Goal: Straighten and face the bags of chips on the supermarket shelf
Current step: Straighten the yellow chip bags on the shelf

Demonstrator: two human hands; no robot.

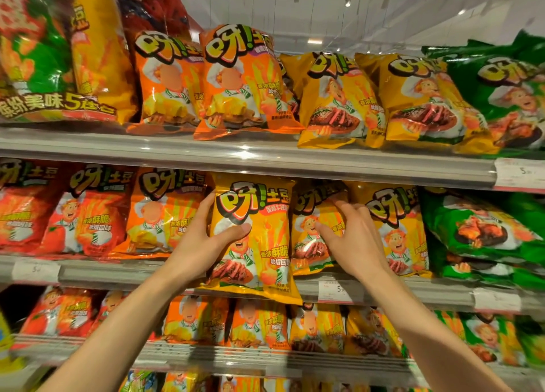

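A yellow chip bag (259,244) stands out in front of the middle shelf (118,272), its bottom hanging over the shelf edge. My left hand (206,241) grips its left side, thumb across the front. My right hand (351,238) reaches in to the right, fingers spread and touching the top of a second yellow bag (309,238) set further back. A third yellow bag (404,229) stands to the right of that one.
Orange bags (165,211) and red bags (85,217) fill the middle shelf to the left, green bags (483,232) lie slumped at the right. The upper shelf (265,155) and the lower shelf (236,359) hold similar rows. Price tags (336,291) line the edges.
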